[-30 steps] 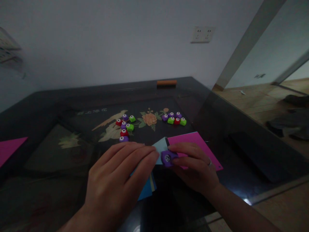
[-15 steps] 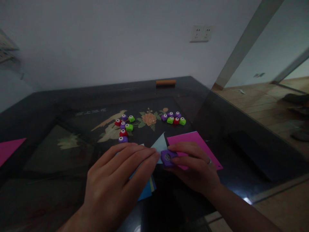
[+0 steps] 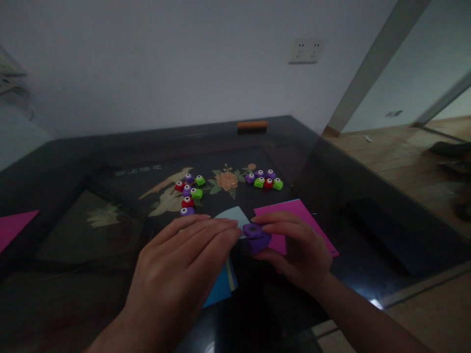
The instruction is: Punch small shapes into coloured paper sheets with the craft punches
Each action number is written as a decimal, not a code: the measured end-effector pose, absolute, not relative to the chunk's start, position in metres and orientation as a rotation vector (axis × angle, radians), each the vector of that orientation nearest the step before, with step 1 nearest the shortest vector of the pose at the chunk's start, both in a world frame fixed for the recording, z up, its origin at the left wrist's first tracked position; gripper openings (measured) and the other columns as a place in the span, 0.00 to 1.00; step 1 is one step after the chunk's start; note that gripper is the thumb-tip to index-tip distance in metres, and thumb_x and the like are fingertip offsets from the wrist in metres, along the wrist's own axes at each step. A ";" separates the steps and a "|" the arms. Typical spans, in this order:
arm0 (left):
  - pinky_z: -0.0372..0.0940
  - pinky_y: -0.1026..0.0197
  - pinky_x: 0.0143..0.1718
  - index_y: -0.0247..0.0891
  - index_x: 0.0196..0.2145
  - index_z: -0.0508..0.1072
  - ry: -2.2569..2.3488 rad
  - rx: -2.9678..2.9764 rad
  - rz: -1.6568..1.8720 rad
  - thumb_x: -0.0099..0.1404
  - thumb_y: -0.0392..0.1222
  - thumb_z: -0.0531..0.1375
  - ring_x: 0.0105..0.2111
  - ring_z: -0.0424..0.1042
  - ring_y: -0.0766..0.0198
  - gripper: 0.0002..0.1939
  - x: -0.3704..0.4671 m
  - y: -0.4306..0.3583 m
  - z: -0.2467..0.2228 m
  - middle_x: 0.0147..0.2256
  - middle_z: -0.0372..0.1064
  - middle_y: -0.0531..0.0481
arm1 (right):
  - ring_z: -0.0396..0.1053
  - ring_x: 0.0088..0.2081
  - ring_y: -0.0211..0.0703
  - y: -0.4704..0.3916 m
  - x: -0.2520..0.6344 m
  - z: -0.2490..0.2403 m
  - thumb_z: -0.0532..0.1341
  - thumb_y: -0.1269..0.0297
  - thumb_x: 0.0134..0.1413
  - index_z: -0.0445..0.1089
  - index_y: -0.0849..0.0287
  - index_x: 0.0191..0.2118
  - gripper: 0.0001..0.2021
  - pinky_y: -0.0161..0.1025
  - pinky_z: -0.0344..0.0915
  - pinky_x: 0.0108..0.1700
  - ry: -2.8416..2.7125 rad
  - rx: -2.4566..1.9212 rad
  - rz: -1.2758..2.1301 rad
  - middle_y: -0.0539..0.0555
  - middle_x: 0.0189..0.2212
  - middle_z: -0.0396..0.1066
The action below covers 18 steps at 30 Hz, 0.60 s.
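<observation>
A purple craft paper punch [image 3: 256, 239] is pinched between the thumb and fingers of my right hand [image 3: 301, 247], its slot side turned toward me. My left hand [image 3: 187, 267] has its fingers pressed together over a light blue sheet of paper [image 3: 235, 215], and the thumb is hidden underneath. The sheet's right edge reaches up to the punch; whether it sits inside the slot I cannot tell. Under my left hand lies a stack of blue and yellowish paper [image 3: 220, 289]. A pink sheet [image 3: 305, 220] lies behind and beside my right hand.
Several purple, green and red punches with eye-like tops stand in a left group [image 3: 187, 201] and a right group [image 3: 268, 183]. An orange-brown cylinder [image 3: 252, 126] lies at the table's [image 3: 147, 139] back edge. Another pink sheet [image 3: 14, 225] is far left, a dark flat object [image 3: 382, 235] right.
My right hand has turned the punch, so its slot side shows instead of its round-marked face. The light blue sheet has shifted left and lies flatter. My left hand has barely moved.
</observation>
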State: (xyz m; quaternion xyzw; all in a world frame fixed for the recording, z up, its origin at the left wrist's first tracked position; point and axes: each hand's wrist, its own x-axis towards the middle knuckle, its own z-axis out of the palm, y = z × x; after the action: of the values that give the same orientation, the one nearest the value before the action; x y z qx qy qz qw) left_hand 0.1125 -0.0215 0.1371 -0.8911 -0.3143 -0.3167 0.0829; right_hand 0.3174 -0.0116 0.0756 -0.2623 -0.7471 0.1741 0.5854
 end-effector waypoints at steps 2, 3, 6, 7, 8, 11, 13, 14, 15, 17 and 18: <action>0.68 0.57 0.43 0.38 0.43 0.70 -1.017 -2.696 -0.922 0.65 0.34 0.56 0.37 0.75 0.63 0.08 0.114 -0.021 0.136 0.38 0.76 0.51 | 0.72 0.42 0.47 -0.011 0.317 0.076 0.67 0.67 0.48 0.66 0.52 0.50 0.21 0.46 0.70 0.43 -1.729 -0.634 0.469 0.56 0.41 0.74; 0.68 0.58 0.40 0.39 0.42 0.70 -1.067 -2.710 -0.914 0.66 0.36 0.55 0.35 0.75 0.63 0.08 0.114 -0.021 0.136 0.37 0.77 0.52 | 0.72 0.41 0.47 -0.011 0.317 0.077 0.67 0.67 0.48 0.66 0.52 0.49 0.20 0.46 0.70 0.43 -1.721 -0.643 0.497 0.55 0.40 0.74; 0.69 0.59 0.33 0.41 0.39 0.70 -1.186 -2.735 -0.897 0.68 0.40 0.53 0.30 0.75 0.63 0.07 0.117 -0.021 0.138 0.33 0.76 0.52 | 0.73 0.39 0.46 -0.009 0.316 0.079 0.67 0.66 0.49 0.69 0.53 0.45 0.16 0.44 0.70 0.41 -1.697 -0.634 0.553 0.54 0.37 0.74; 0.69 0.60 0.30 0.41 0.38 0.70 -1.205 -2.738 -0.894 0.68 0.40 0.52 0.29 0.75 0.63 0.08 0.118 -0.021 0.138 0.32 0.76 0.52 | 0.73 0.39 0.46 -0.009 0.316 0.079 0.67 0.66 0.49 0.69 0.54 0.45 0.16 0.44 0.70 0.41 -1.692 -0.623 0.567 0.54 0.36 0.74; 0.69 0.60 0.29 0.41 0.37 0.70 -1.205 -2.736 -0.899 0.68 0.40 0.52 0.28 0.75 0.63 0.08 0.118 -0.021 0.139 0.31 0.76 0.52 | 0.72 0.40 0.46 -0.008 0.316 0.079 0.67 0.66 0.48 0.69 0.53 0.45 0.15 0.44 0.70 0.41 -1.687 -0.615 0.580 0.54 0.36 0.74; 0.68 0.61 0.30 0.41 0.36 0.70 -1.154 -2.713 -0.960 0.67 0.38 0.52 0.28 0.75 0.63 0.07 0.119 -0.021 0.140 0.31 0.75 0.52 | 0.72 0.41 0.46 -0.009 0.315 0.080 0.67 0.67 0.48 0.69 0.52 0.45 0.16 0.45 0.70 0.43 -1.672 -0.609 0.605 0.54 0.38 0.74; 0.68 0.61 0.34 0.40 0.37 0.70 -1.100 -2.693 -1.002 0.67 0.37 0.54 0.29 0.75 0.64 0.05 0.119 -0.022 0.141 0.31 0.75 0.53 | 0.72 0.42 0.46 -0.009 0.315 0.080 0.67 0.67 0.48 0.69 0.51 0.45 0.17 0.45 0.69 0.43 -1.663 -0.602 0.603 0.53 0.39 0.74; 0.68 0.61 0.36 0.40 0.37 0.70 -1.080 -2.687 -1.014 0.66 0.37 0.54 0.30 0.74 0.65 0.05 0.118 -0.023 0.141 0.31 0.75 0.53 | 0.72 0.42 0.46 -0.010 0.315 0.081 0.67 0.67 0.48 0.69 0.51 0.45 0.17 0.46 0.69 0.44 -1.659 -0.600 0.602 0.53 0.40 0.74; 0.68 0.61 0.37 0.40 0.37 0.70 -1.065 -2.682 -1.019 0.66 0.36 0.55 0.30 0.74 0.65 0.04 0.118 -0.023 0.141 0.31 0.75 0.54 | 0.72 0.42 0.46 -0.010 0.315 0.081 0.67 0.67 0.48 0.69 0.51 0.46 0.17 0.46 0.69 0.44 -1.659 -0.599 0.603 0.53 0.40 0.74; 0.68 0.61 0.39 0.40 0.38 0.70 -1.054 -2.676 -1.019 0.66 0.36 0.55 0.30 0.74 0.66 0.04 0.118 -0.025 0.142 0.32 0.76 0.54 | 0.72 0.42 0.47 -0.011 0.315 0.081 0.67 0.67 0.48 0.69 0.50 0.46 0.18 0.46 0.69 0.44 -1.664 -0.597 0.597 0.54 0.40 0.74; 0.67 0.61 0.39 0.40 0.38 0.70 -1.052 -2.674 -1.019 0.66 0.35 0.56 0.31 0.74 0.66 0.04 0.118 -0.025 0.142 0.32 0.76 0.54 | 0.72 0.43 0.47 -0.011 0.315 0.081 0.67 0.67 0.48 0.69 0.50 0.46 0.18 0.46 0.69 0.44 -1.665 -0.594 0.593 0.54 0.40 0.74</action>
State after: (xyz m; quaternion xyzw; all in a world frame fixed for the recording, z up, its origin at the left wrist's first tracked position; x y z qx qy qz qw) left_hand 0.1181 -0.0252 0.1421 -0.8761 -0.3447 -0.3338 0.0466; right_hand 0.3152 -0.0109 0.0810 -0.2557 -0.7171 0.2555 0.5959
